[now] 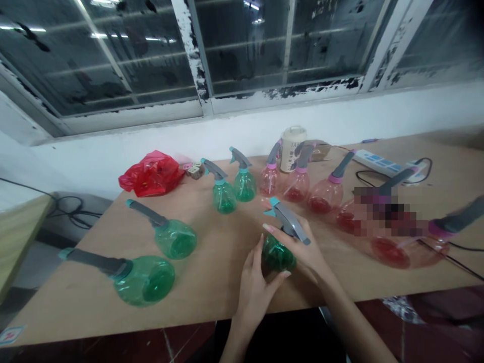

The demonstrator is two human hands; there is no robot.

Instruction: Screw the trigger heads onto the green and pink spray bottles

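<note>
A green spray bottle [278,254] with a grey trigger head stands near the front edge of the wooden table [212,282]. My left hand [255,290] is wrapped round its round green body from the left. My right hand [302,247] is closed over the grey head from the right, fingers across the neck. Several more green spray bottles [172,237] stand to the left in an arc. Several pink spray bottles [325,194] stand to the right.
A red plastic bag [151,174] lies at the table's back left. A beige jar [292,146] stands by the wall, and a white power strip [378,162] with black cables lies at the back right. Windows rise behind the table.
</note>
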